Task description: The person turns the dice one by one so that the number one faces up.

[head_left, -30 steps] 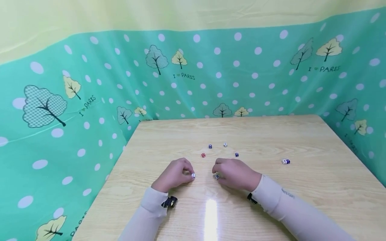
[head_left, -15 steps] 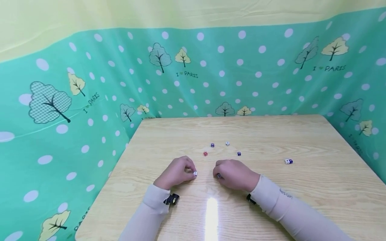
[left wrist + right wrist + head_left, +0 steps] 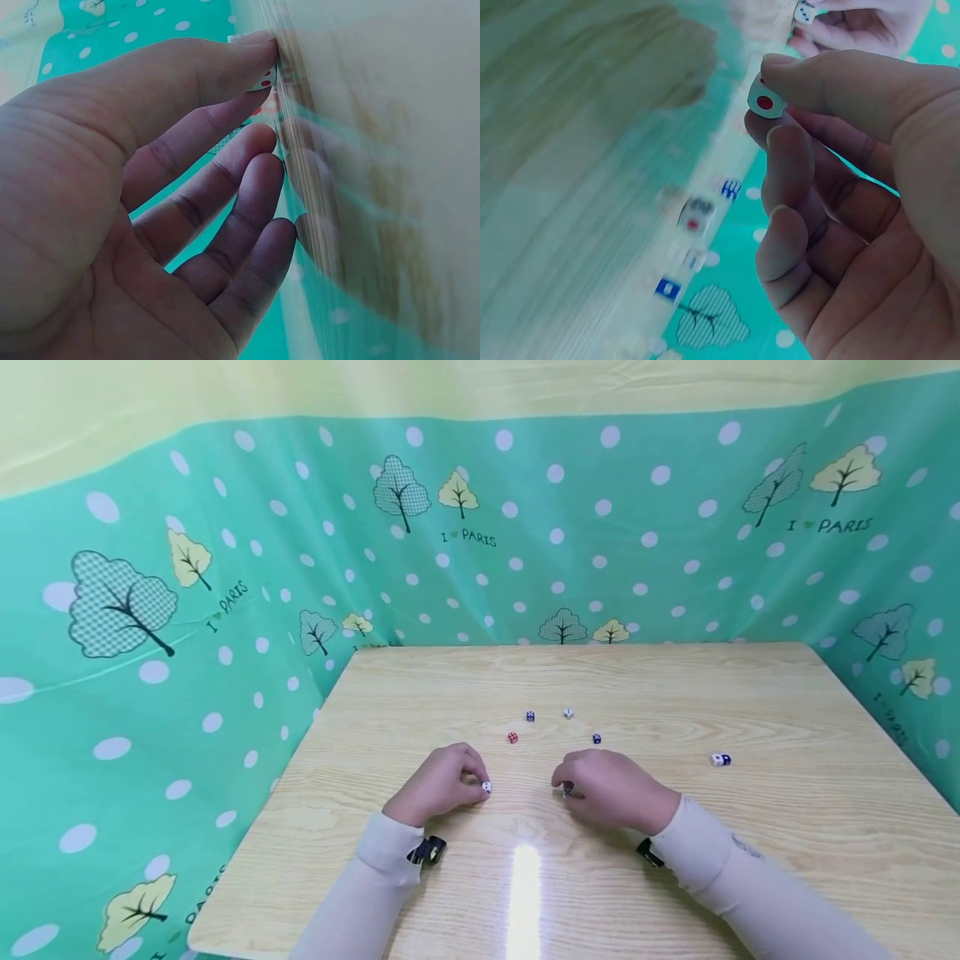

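My left hand (image 3: 446, 783) pinches a white die (image 3: 487, 787) between thumb and forefinger, right at the tabletop. In the left wrist view, a corner of this die (image 3: 264, 81) with red pips peeks out under the thumb; the other fingers lie loosely bent. To its right, my right hand (image 3: 611, 787) holds a second die (image 3: 567, 790), partly covered by the fingers in the head view. The right wrist view shows that white die (image 3: 766, 101) between thumb and forefinger, one large red pip facing the camera.
Beyond the hands on the wooden table (image 3: 420, 693) lie a red die (image 3: 512, 737), two blue dice, one a blue die (image 3: 530, 716) at the back, and a white die (image 3: 568, 713). A white die (image 3: 716, 760) touches a blue one farther right. Green dotted cloth (image 3: 525, 543) surrounds the table.
My right hand has moved a little to the right with its die, widening the gap between the hands. The left hand keeps its pinch in nearly the same place. The head view shifted slightly.
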`<control>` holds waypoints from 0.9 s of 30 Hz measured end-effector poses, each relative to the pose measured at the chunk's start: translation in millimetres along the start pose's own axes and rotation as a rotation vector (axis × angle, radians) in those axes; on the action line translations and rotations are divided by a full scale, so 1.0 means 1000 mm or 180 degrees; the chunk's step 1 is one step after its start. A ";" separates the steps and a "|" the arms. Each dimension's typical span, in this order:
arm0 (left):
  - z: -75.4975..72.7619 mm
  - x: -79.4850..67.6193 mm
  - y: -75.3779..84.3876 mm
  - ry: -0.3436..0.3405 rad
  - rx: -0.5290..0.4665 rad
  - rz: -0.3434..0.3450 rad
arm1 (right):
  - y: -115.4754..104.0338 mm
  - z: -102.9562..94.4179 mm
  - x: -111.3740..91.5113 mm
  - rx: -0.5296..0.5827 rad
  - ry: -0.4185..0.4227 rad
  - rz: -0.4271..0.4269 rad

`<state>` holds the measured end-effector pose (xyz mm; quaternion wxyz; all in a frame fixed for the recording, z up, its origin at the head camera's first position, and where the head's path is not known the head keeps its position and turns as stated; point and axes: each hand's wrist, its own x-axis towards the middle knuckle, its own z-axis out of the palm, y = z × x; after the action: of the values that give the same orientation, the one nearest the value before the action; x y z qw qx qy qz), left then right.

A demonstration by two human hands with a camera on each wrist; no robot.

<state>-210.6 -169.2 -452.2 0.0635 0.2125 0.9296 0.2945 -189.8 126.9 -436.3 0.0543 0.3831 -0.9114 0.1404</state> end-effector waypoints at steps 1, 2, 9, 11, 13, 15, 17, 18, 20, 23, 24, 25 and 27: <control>0.000 0.000 0.001 -0.0005 -0.0002 0.0006 | 0.002 -0.001 -0.004 -0.0006 0.0013 0.0041; 0.000 0.001 0.001 -0.0008 0.0006 0.0020 | 0.004 -0.002 -0.008 -0.0015 0.0017 0.0077; -0.001 0.001 0.000 -0.0007 0.0026 -0.0002 | 0.016 -0.011 -0.036 0.0056 -0.0051 0.0336; -0.001 0.001 0.000 -0.0005 0.0004 -0.0014 | 0.017 -0.014 -0.043 0.0087 -0.0055 0.0378; 0.000 0.001 -0.001 -0.0004 -0.0010 -0.0005 | 0.018 -0.016 -0.050 0.0097 -0.0062 0.0425; 0.000 0.000 -0.001 -0.0004 -0.0015 -0.0011 | 0.019 -0.018 -0.056 0.0097 -0.0081 0.0470; 0.000 0.000 -0.001 -0.0002 -0.0014 -0.0010 | 0.019 -0.019 -0.061 0.0111 -0.0123 0.0530; 0.000 0.000 -0.001 0.0000 -0.0016 -0.0011 | 0.019 -0.019 -0.062 0.0108 -0.0147 0.0557; 0.000 0.000 0.000 -0.0001 -0.0026 -0.0024 | 0.020 -0.019 -0.065 0.0115 -0.0189 0.0597; -0.001 0.000 0.001 -0.0007 -0.0026 -0.0034 | 0.022 -0.017 -0.068 0.0120 -0.0222 0.0635; -0.001 0.000 0.000 -0.0008 -0.0019 -0.0031 | 0.023 -0.016 -0.068 0.0137 -0.0217 0.0637; -0.001 0.000 0.000 -0.0008 -0.0010 -0.0026 | 0.023 -0.015 -0.069 0.0153 -0.0216 0.0635; -0.001 0.000 0.000 -0.0007 0.0001 -0.0018 | 0.024 -0.015 -0.069 0.0189 -0.0208 0.0627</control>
<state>-210.9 -169.7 -450.8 0.0652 0.2102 0.9301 0.2939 -158.7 194.6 -441.9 -0.0009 0.2975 -0.9413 0.1594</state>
